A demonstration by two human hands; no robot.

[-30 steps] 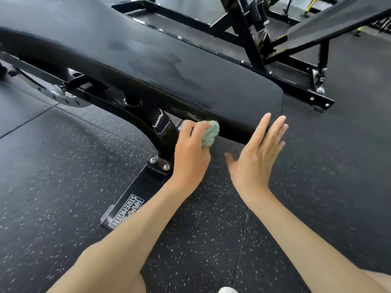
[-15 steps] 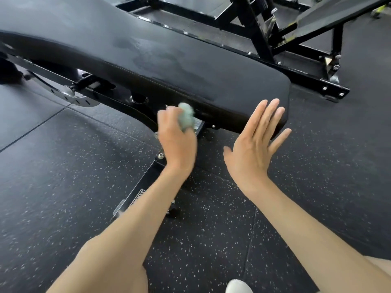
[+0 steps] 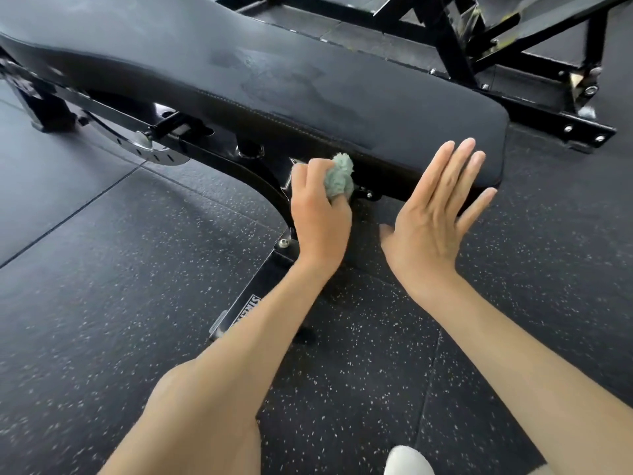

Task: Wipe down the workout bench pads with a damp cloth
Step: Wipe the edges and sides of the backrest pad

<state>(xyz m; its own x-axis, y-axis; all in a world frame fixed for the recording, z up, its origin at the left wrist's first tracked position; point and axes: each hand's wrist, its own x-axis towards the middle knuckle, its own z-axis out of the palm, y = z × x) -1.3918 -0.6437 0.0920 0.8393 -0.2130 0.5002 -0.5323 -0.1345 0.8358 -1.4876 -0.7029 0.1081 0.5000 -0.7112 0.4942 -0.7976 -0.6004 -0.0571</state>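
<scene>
A: Start with the big picture. Where are we?

B: The pad [image 3: 239,63] fills the upper frame, long and black, with faint damp-looking smears across its top. It sits on a black frame [image 3: 246,180] above the speckled floor [image 3: 102,286].

A: And the hands?

B: The left hand [image 3: 320,207] is clamped on the cloth [image 3: 340,176], a small green wad bunched in the fingers, pressed at the pad's near side edge, just where it meets the frame. The right hand [image 3: 435,214] is spread flat, fingers apart and holding nothing, near the pad's end; I cannot tell whether it touches.

A: So how should this stroke go?

B: My view is that the side edge is being wiped. Unbunching the cloth would give more contact than a tight wad. Run it along the seam in one direction toward the end, press lightly, and steady the pad with the free hand. The bolts [image 3: 368,193] under the edge could snag the cloth, so stay on the vinyl.
</scene>
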